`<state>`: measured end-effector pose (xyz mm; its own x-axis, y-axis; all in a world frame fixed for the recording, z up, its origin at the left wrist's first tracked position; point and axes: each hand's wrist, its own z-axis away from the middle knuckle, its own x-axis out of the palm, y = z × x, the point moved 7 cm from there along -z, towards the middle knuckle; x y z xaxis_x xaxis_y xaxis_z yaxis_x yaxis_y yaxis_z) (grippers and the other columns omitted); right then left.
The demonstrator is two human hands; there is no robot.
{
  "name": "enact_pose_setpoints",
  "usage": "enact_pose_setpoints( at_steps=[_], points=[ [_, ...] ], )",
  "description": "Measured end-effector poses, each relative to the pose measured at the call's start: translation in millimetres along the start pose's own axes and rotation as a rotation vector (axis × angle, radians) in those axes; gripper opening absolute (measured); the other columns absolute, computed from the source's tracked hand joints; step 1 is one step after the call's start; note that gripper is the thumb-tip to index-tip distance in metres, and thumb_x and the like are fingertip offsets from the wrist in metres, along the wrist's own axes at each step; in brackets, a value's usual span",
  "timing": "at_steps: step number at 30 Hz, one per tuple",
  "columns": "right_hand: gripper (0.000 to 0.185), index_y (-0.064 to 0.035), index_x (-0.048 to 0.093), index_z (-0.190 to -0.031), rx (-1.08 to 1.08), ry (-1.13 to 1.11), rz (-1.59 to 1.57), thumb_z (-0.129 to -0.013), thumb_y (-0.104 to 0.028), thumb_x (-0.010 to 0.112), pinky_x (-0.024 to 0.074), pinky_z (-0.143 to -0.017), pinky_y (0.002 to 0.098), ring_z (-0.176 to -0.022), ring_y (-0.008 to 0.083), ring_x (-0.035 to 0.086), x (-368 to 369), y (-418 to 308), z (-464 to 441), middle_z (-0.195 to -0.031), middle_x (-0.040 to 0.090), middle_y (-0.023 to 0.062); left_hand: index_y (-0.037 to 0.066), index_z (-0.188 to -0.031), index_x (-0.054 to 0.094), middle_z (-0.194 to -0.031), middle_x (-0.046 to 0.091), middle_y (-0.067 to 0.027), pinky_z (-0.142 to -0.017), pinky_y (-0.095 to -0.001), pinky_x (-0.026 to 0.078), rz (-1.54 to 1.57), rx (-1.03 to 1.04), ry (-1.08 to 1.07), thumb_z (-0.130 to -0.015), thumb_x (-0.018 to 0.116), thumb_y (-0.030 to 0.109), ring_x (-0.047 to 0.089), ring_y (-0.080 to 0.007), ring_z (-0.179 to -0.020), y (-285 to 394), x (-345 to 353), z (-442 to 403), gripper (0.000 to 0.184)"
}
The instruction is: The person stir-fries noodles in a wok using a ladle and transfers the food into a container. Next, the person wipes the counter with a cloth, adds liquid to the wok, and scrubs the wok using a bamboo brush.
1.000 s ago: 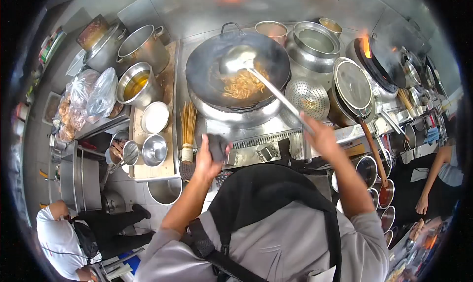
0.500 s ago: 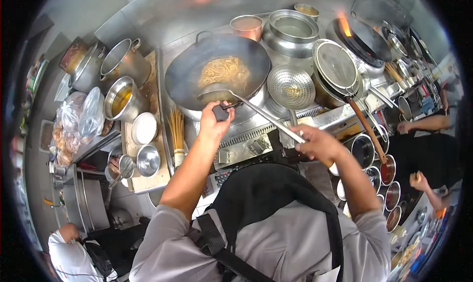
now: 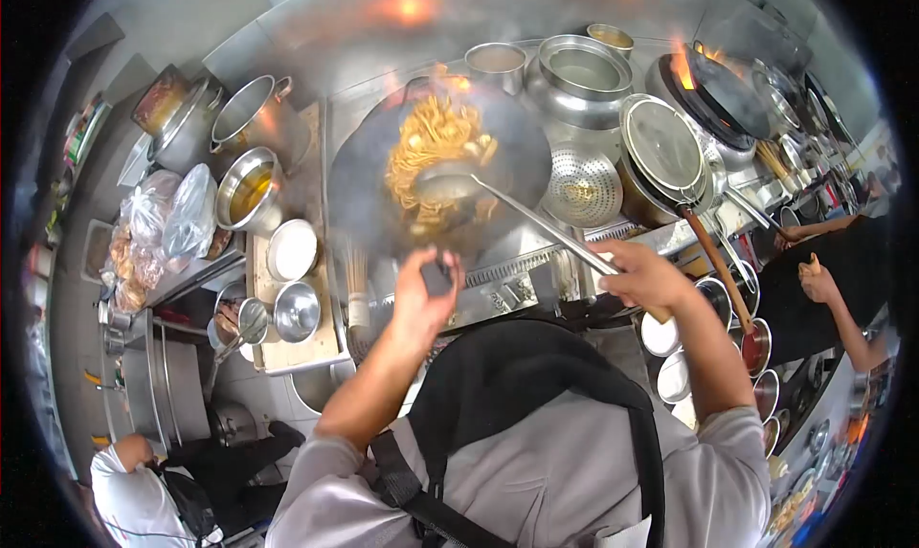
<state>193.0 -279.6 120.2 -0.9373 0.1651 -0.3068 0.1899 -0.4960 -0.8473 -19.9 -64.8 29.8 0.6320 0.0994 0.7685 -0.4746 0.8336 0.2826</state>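
Viewed from above, at a smoky steel cooking range: a wide dark wok (image 3: 517, 160) straight ahead, just beyond the hands, with brown noodles (image 3: 431, 136) heaped toward the far side and orange flame (image 3: 455, 81) at the far rim. In the left hand (image 3: 424, 290), at the wok's near side: a dark pad (image 3: 437, 278), gripped between thumb and fingers; impossible to tell if also closed on a handle underneath. In the right hand (image 3: 641, 275): the long shaft of a steel ladle (image 3: 536, 219), wrapped by curled fingers, with the bowl in against the noodles. Right of the wok, a perforated strainer (image 3: 582, 184); to the left, a bamboo brush (image 3: 356, 290), partly veiled by haze.

For the wok, probably a heavy, rigid, very hot weight: best held at the near edge, through padding. For the noodles, likely a soft, slick tangle: better moved with metal than fingers. For the ladle, a stiff, long lever by its look: best taken well back along the shaft.

Compared with half a second ago: a loose upward spread of noodles instead of a compact mound; the ladle bowl farther in from the near rim; flame newly visible at the far rim; a brighter glow (image 3: 410, 4) on the back wall.
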Motion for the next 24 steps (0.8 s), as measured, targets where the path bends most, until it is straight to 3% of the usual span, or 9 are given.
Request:
enact_pose_setpoints(
  at_steps=[6, 7, 8, 11, 14, 16, 17, 20, 24],
  points=[
    [0.056, -0.0073, 0.047, -0.135, 0.04, 0.064, 0.131, -0.082, -0.003, 0.062, 0.0435, -0.045, 0.0272, -0.05, 0.0125, 0.053, -8.9, -10.8, -25.9, -0.07, 0.058, 0.0074, 0.001, -0.087, 0.05, -0.079, 0.056, -0.0124, -0.063, -0.0287, 0.052, -0.027, -0.025, -0.124, -0.083, 0.058, 0.011, 0.055, -0.027, -0.077, 12.0, -12.5, -97.3, 0.014],
    [0.056, -0.0071, 0.046, -0.136, -0.066, 0.154, 0.211, -0.082, -0.005, 0.062, 0.0443, -0.046, 0.0274, -0.052, 0.0142, 0.054, -8.7, -12.9, -38.1, -0.072, 0.058, 0.0085, 0.001, -0.087, 0.049, -0.079, 0.056, -0.012, -0.062, -0.0293, 0.052, -0.062, 0.003, -0.216, -0.083, 0.059, 0.01, 0.055, -0.025, -0.077, 6.8, -19.1, -92.1, 0.014],
    [0.056, -0.0069, 0.046, -0.136, -0.173, 0.247, 0.291, -0.082, -0.007, 0.062, 0.0451, -0.047, 0.0277, -0.054, 0.016, 0.056, -12.7, -14.7, -45.4, -0.075, 0.059, 0.0096, 0.002, -0.087, 0.049, -0.078, 0.056, -0.0111, -0.06, -0.0295, 0.051, -0.096, -0.006, -0.118, -0.081, 0.06, 0.007, 0.056, -0.0215, -0.076, -3.3, -25.0, -59.2, 0.013],
    [0.056, -0.0071, 0.045, -0.136, -0.406, 0.35, 0.489, -0.083, -0.01, 0.062, 0.0463, -0.049, 0.0273, -0.058, 0.0175, 0.057, -0.8, -3.3, -36.9, -0.078, 0.06, 0.0103, 0.003, -0.087, 0.051, -0.071, 0.055, -0.0122, -0.069, -0.0313, 0.054, -0.123, 0.026, -0.029, -0.08, 0.06, 0.005, 0.056, -0.0247, -0.072, -21.6, -61.4, -1.7, 0.011],
    [0.056, -0.0094, 0.047, -0.136, -0.025, 0.075, 0.014, -0.082, -0.009, 0.064, 0.0443, -0.048, 0.0275, -0.053, 0.0119, 0.053, 1.8, -9.4, 4.3, -0.074, 0.059, 0.0061, 0.002, -0.086, 0.051, -0.07, 0.054, -0.0123, -0.069, -0.0316, 0.054, 0.052, -0.054, -0.006, -0.081, 0.058, 0.005, 0.056, -0.0271, -0.075, -9.2, -25.5, 6.0, 0.01],
    [0.057, -0.0098, 0.047, -0.136, 0.026, -0.004, 0.006, -0.082, -0.008, 0.064, 0.0438, -0.048, 0.0278, -0.053, 0.011, 0.052, 1.5, -10.3, 7.2, -0.073, 0.058, 0.005, 0.001, -0.089, 0.051, -0.078, 0.056, -0.0134, -0.067, -0.0302, 0.053, 0.059, -0.107, -0.14, -0.083, 0.059, 0.008, 0.054, -0.0308, -0.083, 5.1, -0.9, -34.0, 0.013],
    [0.058, -0.0103, 0.047, -0.136, 0.07, -0.062, -0.004, -0.081, -0.008, 0.065, 0.0434, -0.047, 0.0281, -0.052, 0.0101, 0.051, 2.8, -11.0, 4.9, -0.071, 0.058, 0.0039, 0.001, -0.089, 0.05, -0.077, 0.056, -0.0131, -0.065, -0.0308, 0.052, 0.06, -0.102, -0.134, -0.083, 0.059, 0.008, 0.055, -0.0305, -0.078, 7.5, 13.8, -48.4, 0.013],
    [0.059, -0.0097, 0.046, -0.137, -0.033, 0.017, 0.151, -0.081, -0.009, 0.065, 0.0452, -0.048, 0.0292, -0.052, 0.012, 0.053, 11.9, -26.0, -28.3, -0.072, 0.059, 0.0061, 0.003, -0.091, 0.046, -0.079, 0.056, -0.0122, -0.067, -0.034, 0.05, 0.017, 0.004, -0.157, -0.085, 0.057, 0.006, 0.055, -0.0232, -0.071, 7.3, -3.2, -98.6, 0.013],
    [0.061, -0.0114, 0.045, -0.138, -0.118, 0.187, 0.323, -0.081, -0.009, 0.065, 0.0469, -0.05, 0.0283, -0.053, 0.0127, 0.056, 24.5, -17.3, -60.4, -0.071, 0.058, 0.0055, 0.004, -0.087, 0.05, -0.076, 0.055, -0.011, -0.07, -0.036, 0.052, -0.071, -0.03, 0.057, -0.084, 0.059, 0.005, 0.056, -0.0241, -0.065, -27.3, -59.7, -22.8, 0.01]
  ],
)
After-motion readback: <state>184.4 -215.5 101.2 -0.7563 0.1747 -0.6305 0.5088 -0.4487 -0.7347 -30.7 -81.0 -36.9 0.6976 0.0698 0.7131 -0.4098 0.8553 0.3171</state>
